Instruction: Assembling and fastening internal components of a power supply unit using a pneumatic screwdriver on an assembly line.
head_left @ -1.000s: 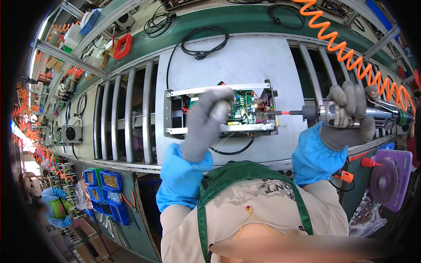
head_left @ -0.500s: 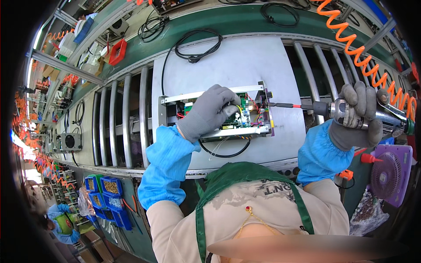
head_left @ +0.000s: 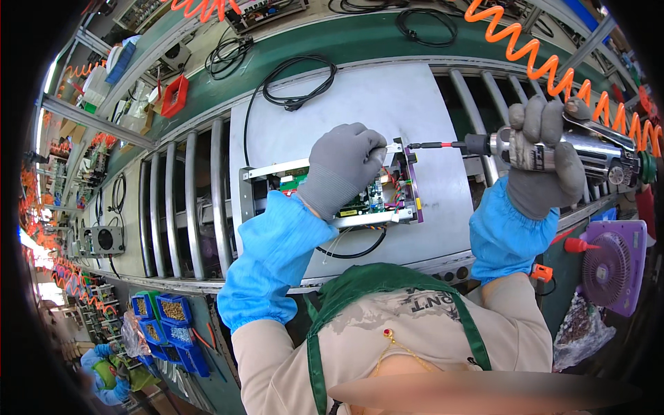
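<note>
Metal-framed circuit board assembly (head_left: 387,197) lies on the grey work plate (head_left: 360,111), pinned under the gloved left hand (head_left: 342,169); it looks rigid but delicate, best held by its frame rails, clear of components and wires. Right hand (head_left: 546,155) is clenched around the pneumatic screwdriver (head_left: 553,149). Since half a second ago, the bit tip has drawn closer to the frame's upper right corner.

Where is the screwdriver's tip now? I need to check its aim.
In the head view, the tip is right of centre, at the metal frame's top right corner, beside the left hand.
</note>
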Demonstrator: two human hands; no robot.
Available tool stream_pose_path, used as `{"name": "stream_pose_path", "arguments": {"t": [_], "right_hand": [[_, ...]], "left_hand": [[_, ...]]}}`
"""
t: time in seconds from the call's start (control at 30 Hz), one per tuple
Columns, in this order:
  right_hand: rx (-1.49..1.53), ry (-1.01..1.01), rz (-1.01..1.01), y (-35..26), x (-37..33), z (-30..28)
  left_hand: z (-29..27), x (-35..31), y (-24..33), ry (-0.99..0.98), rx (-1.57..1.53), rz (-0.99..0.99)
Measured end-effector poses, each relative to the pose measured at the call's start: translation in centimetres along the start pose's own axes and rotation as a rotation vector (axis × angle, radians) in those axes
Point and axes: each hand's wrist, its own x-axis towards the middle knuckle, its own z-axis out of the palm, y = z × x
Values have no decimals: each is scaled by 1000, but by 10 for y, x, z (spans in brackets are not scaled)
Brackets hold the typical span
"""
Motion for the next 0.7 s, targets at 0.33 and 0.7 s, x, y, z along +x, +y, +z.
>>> {"name": "stream_pose_path", "arguments": {"t": [0.33,0.7], "right_hand": [[3,-44,61,18,0,7],[-235,58,233,34,-9,25]], "left_hand": [[6,7,-10,-155,-294,-155],[11,24,-11,-309,-27,-46]]}}
